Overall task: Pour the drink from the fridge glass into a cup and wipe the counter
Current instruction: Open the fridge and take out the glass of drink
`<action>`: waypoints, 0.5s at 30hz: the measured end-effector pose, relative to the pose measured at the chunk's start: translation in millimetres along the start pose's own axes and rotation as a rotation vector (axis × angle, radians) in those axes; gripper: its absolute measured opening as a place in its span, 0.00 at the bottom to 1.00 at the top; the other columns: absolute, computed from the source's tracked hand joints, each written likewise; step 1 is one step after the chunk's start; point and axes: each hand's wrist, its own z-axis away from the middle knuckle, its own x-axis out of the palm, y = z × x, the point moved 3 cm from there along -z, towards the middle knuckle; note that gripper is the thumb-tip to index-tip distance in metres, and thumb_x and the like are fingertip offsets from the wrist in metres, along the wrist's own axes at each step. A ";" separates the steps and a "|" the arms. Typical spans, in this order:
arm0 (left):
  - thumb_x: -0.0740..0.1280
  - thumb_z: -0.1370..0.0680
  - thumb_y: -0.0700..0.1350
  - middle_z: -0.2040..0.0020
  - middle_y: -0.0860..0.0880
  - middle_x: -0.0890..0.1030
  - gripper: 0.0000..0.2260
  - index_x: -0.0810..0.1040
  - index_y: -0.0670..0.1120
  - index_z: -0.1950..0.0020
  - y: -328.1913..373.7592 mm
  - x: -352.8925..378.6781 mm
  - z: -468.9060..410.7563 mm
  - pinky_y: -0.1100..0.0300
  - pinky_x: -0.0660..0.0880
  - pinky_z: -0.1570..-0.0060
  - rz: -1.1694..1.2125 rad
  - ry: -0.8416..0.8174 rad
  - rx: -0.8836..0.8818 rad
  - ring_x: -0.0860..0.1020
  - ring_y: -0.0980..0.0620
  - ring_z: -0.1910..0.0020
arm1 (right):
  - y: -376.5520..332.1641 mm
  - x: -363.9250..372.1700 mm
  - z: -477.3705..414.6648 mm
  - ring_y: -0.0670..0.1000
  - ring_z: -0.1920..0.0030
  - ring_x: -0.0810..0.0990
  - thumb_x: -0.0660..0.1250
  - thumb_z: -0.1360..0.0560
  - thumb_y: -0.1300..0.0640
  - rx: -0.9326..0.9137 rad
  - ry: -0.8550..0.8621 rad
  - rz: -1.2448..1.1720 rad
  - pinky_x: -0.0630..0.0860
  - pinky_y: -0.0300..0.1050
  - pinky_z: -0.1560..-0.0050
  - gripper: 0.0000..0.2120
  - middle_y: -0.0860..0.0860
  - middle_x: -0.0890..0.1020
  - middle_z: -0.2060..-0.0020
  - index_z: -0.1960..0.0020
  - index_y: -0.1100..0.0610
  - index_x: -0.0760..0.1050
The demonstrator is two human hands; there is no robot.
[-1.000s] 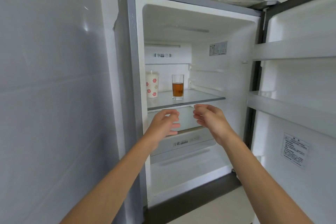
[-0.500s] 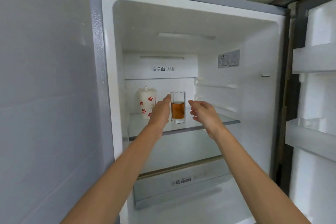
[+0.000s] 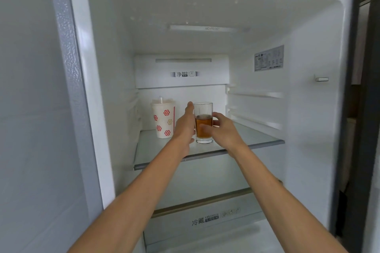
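Though perhaps ungripped, glass (image 3: pixel 203 122) half amber.

The fridge (image 3: pixel 115 68) has a white inner lining and a silver-grey outer frame with a dimpled texture. The glass (image 3: pixel 203 122) is clear and colourless, and the drink (image 3: pixel 203 127) in its lower half is amber-brown. Left of it, the paper cup (image 3: pixel 163 119) is white with a pattern of red round flower motifs, one motif in gold, and a red stripe down its right side. The shelf (image 3: pixel 257 139) is pale green-tinted glass with a grey front edge. The near drawer (image 3: pixel 205 220) is translucent white with a bronze strip along its top and dark lettering.
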 end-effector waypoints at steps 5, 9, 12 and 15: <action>0.51 0.16 0.61 0.47 0.49 0.81 0.22 0.77 0.50 0.39 0.1 4.5 5.3 0.53 0.71 0.41 -0.034 0.002 0.064 0.79 0.50 0.46 | 4.2 2.8 3.8 0.50 0.51 0.82 0.74 0.29 0.60 -0.060 0.128 0.002 0.80 0.44 0.48 0.17 0.49 0.83 0.53 0.41 0.53 0.78; 0.52 0.16 0.59 0.57 0.54 0.78 0.17 0.75 0.56 0.57 -2.0 4.4 12.9 0.56 0.70 0.43 -0.053 0.024 0.124 0.77 0.55 0.54 | 0.3 -5.2 12.6 0.51 0.52 0.83 0.73 0.29 0.58 -0.082 0.166 -0.034 0.80 0.42 0.51 0.12 0.49 0.85 0.55 0.49 0.46 0.80; 0.55 0.17 0.60 0.49 0.52 0.80 0.14 0.78 0.56 0.46 -1.1 1.7 24.0 0.54 0.72 0.42 0.009 0.003 0.150 0.77 0.52 0.47 | -11.0 -11.4 24.1 0.50 0.52 0.84 0.72 0.29 0.59 -0.114 0.186 -0.089 0.80 0.39 0.53 0.13 0.47 0.85 0.56 0.55 0.41 0.77; 0.60 0.18 0.60 0.42 0.49 0.80 0.17 0.76 0.54 0.36 3.5 -1.5 38.3 0.49 0.74 0.42 0.115 -0.017 0.115 0.77 0.53 0.46 | -22.6 -16.4 38.3 0.50 0.52 0.84 0.72 0.29 0.60 -0.157 0.178 -0.109 0.81 0.42 0.49 0.14 0.48 0.85 0.56 0.52 0.41 0.78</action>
